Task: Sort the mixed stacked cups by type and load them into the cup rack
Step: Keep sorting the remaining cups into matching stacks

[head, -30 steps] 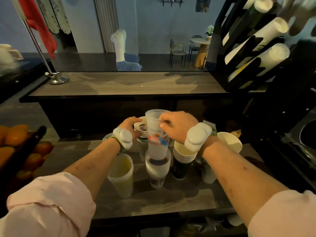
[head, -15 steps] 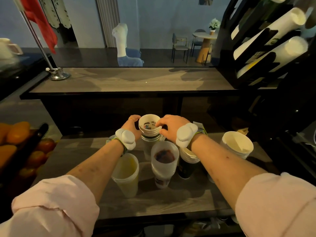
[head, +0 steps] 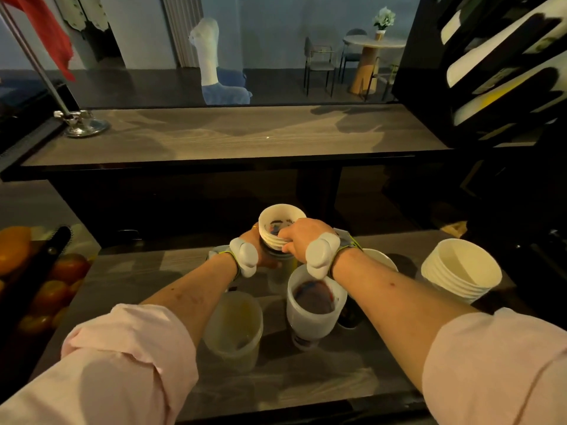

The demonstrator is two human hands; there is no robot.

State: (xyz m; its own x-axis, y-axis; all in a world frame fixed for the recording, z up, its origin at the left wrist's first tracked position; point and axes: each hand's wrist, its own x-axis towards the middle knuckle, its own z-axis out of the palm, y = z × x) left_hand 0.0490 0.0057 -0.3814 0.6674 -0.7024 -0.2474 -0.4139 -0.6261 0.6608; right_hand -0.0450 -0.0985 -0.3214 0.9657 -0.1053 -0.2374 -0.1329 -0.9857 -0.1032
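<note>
A mixed stack topped by white paper cups (head: 280,217) stands at the back of the lower counter (head: 306,384). My left hand (head: 260,251) grips the stack's lower part from the left. My right hand (head: 302,239) pinches the rims of the white paper cups on top. In front stand a frosted plastic cup stack (head: 314,308) with a dark bottom and a yellowish translucent cup (head: 234,329). A stack of white paper cups (head: 460,271) sits at the right. The black cup rack (head: 497,65), upper right, holds long rows of white cups.
A raised wooden counter (head: 233,133) runs across behind the cups, with a chrome flag stand (head: 81,124) at its left end. A crate of oranges and apples (head: 33,280) sits at the left. A dark cup (head: 349,317) is half hidden under my right forearm.
My right hand set the frosted printed cup down onto the plastic stack in front, then moved back to the rear stack. Both hands now hold that stack, which has risen slightly.
</note>
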